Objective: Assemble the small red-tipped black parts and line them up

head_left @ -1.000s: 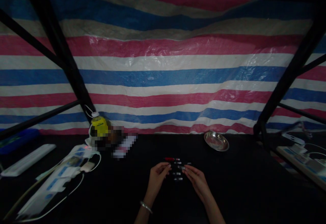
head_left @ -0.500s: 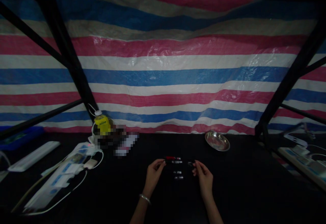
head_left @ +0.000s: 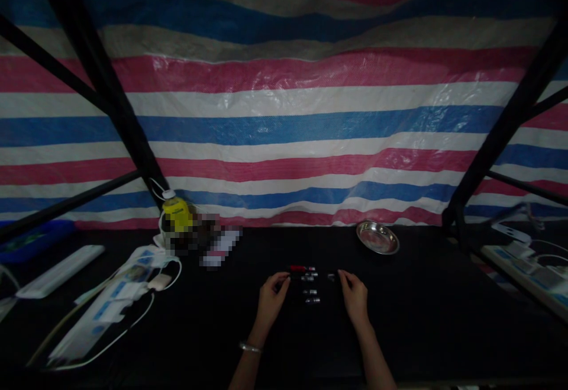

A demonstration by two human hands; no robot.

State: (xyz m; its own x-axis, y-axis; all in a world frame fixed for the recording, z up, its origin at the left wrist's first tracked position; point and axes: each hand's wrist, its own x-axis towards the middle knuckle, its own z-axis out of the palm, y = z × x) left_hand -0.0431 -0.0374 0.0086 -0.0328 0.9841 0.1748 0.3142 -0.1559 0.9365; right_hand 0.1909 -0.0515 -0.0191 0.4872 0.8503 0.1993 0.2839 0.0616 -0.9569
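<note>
The left hand's (head_left: 270, 300) thumb and forefinger are meeting at the dark end of a slim silver-tipped cylinder (head_left: 307, 279); shadow is hiding whether they are pinching it, so I cannot tell. The right hand's (head_left: 355, 298) fingertips are pointing toward a small shiny piece (head_left: 331, 276) just beside them at nine o'clock; their grip I cannot tell either. From the cylinder, a red-bodied piece (head_left: 298, 268) is lying at twelve and two short silver pieces (head_left: 313, 300) at six. Farther out, a steel dish (head_left: 378, 238) is resting at two, a yellow bottle (head_left: 178, 214) is standing at ten, and striped sheeting (head_left: 288, 129) is hanging at twelve.
</note>
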